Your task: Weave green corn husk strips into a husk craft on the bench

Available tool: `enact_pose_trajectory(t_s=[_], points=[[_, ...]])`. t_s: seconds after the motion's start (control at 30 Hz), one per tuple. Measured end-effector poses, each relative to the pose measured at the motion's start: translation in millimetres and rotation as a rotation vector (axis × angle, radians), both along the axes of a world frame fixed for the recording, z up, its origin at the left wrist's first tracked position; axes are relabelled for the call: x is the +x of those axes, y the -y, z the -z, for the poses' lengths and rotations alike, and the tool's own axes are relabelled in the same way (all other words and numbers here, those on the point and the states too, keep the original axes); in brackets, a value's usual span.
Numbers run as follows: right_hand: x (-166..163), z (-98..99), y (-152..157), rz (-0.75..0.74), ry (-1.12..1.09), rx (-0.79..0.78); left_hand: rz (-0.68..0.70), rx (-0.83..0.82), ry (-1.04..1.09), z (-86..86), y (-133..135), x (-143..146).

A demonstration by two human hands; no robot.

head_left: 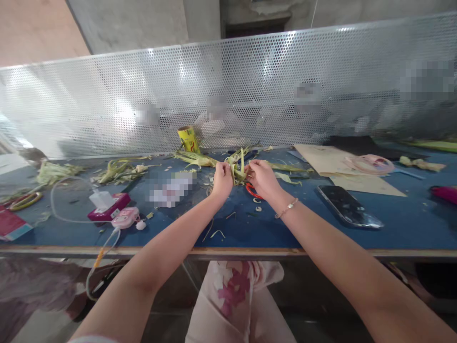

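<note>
My left hand [223, 180] and my right hand [262, 178] meet over the middle of the blue table. Between them is a bundle of pale green leaf strips [237, 167], some bent into loops and one sticking upward. Both hands have their fingers closed on these strips, the left at one side and the right at the other. A bracelet circles my right wrist. Just below my right hand lies a red ring-shaped object [253, 191], partly covered by the hand. More long green strips [198, 159] lie behind my left hand.
A perforated metal screen [243, 71] runs along the table's back. Beside it stands a yellow tube [188, 139]. To the right lie a phone [348, 206] and brown cardboard [321, 159]; at left are a tissue pack [109, 206], a pink case with a cable [125, 217] and leaf piles [119, 170].
</note>
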State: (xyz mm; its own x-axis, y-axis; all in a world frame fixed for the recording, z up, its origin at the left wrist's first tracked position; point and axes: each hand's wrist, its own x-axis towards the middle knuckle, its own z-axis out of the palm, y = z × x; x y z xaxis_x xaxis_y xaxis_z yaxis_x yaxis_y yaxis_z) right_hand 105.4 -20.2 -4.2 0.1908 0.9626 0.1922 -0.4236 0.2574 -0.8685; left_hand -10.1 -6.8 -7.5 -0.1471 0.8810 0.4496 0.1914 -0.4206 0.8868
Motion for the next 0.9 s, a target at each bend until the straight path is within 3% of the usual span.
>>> enact_pose_trajectory(t_s=[0.17, 0.6, 0.73, 0.9], points=[[2, -5.0, 3, -0.001, -0.094, -0.085, 0.100, -0.151, 0.047, -7.0, 3, -1], [5, -4.7, 1, 0.040, -0.010, -0.148, 0.198, -0.237, 0.209, -9.6, 3, -2], [4, 0.8, 0, 0.019, 0.088, -0.066, 0.201, -0.264, 0.271, -8.7, 1, -2], [0, 12.4, -1, -0.072, 0.473, 0.151, 0.160, -0.215, 0.264, -6.1, -1, -3]])
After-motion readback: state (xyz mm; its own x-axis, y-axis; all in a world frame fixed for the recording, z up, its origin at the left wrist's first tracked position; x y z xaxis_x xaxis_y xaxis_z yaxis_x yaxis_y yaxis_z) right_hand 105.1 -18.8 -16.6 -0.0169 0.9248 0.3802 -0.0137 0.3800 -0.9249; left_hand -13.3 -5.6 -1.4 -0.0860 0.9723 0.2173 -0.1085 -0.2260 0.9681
